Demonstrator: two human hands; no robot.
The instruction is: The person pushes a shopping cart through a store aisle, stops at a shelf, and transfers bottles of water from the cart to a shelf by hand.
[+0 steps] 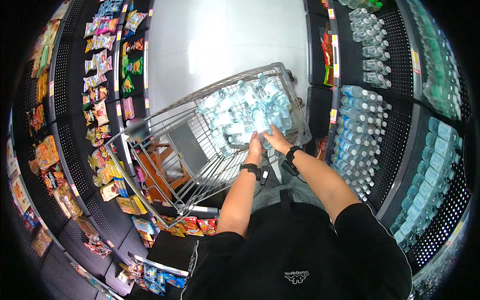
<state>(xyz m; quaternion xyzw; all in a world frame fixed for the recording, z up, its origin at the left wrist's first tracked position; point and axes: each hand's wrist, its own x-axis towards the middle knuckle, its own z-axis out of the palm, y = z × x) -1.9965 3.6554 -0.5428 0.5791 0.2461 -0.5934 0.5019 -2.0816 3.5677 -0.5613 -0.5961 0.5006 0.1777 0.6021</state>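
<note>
A wire shopping cart (225, 150) stands before me, its basket holding a pile of clear, bluish plastic water bottles (232, 127). Over the near edge of the pile, both hands are on one clear bottle with a pale label (259, 118). My left hand (255, 144) is at its lower left side, and my right hand (276, 139) is at its lower right side. The fingertips are close together, and part of the bottle's lower end is hidden by them. Black straps with small devices are around both wrists.
Shelves of water bottles (356, 131) rise on the right. Bagged snacks (99, 67) line the left shelves, with red snack bags (191, 226) on a low shelf near me. A brown wooden stool (161, 168) shows through the cart's handle end. Pale floor (225, 37) stretches ahead.
</note>
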